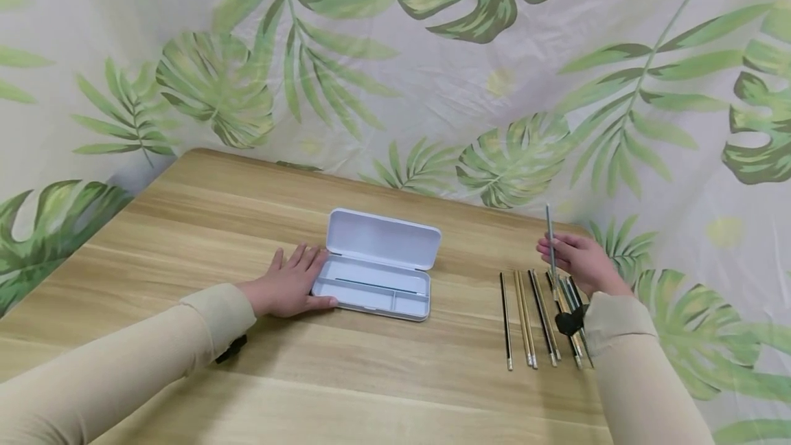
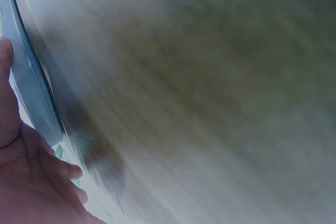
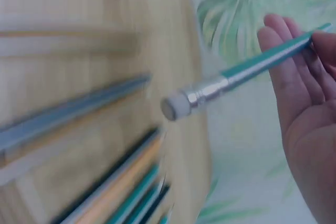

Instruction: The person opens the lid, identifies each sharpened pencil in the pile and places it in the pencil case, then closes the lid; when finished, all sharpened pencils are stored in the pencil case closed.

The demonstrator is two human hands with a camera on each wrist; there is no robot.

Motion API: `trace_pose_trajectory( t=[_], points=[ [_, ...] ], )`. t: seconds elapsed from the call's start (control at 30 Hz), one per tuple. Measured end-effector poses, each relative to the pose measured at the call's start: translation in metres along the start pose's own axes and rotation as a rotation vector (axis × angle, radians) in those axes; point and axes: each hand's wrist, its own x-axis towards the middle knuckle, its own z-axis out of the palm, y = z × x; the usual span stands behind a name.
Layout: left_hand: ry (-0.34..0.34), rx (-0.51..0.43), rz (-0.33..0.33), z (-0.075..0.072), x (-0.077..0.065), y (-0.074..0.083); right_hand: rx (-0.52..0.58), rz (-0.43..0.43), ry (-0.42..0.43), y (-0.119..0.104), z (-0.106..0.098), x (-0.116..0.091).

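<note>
A pale blue pencil case (image 1: 380, 235) lies with its lid up on the wooden table, and one dark teal pencil (image 1: 378, 286) is in its long compartment. My left hand (image 1: 287, 283) rests with spread fingers against the case's left end, thumb at the front corner. In the left wrist view the hand (image 2: 31, 177) touches the case's side (image 2: 32, 85). Above the table at the right, my right hand (image 1: 581, 259) pinches a teal pencil (image 3: 270, 56) between thumb and fingers. Its white eraser (image 3: 177, 107) and silver ferrule face the wrist camera.
Several black, wood-coloured and teal pencils (image 1: 526, 318) lie side by side on the table (image 1: 395, 390), below my right hand and wrist. Some are partly hidden by the black wrist strap (image 1: 570, 321). A leaf-patterned cloth (image 1: 432, 88) hangs behind the table.
</note>
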Motion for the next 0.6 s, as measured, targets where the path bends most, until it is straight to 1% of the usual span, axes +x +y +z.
trace_pose_trajectory(
  t=[0.03, 0.2, 0.4, 0.53, 0.6],
  points=[
    [0.001, 0.002, 0.001, -0.001, 0.0, 0.001, 0.007, -0.002, -0.029, -0.004, 0.006, 0.002],
    [-0.002, 0.013, 0.002, -0.002, 0.0, 0.002, -0.026, -0.013, -0.163, -0.019, 0.041, 0.011],
    [-0.009, 0.003, -0.001, 0.0, -0.001, 0.0, -0.125, -0.029, -0.31, -0.031, 0.091, 0.025],
    [0.003, -0.008, 0.007, 0.006, 0.002, -0.007, -0.19, -0.022, -0.414, -0.035, 0.127, 0.037],
    [0.019, -0.007, 0.013, 0.01, 0.004, -0.01, -0.227, -0.02, -0.462, -0.036, 0.146, 0.042]
  ],
)
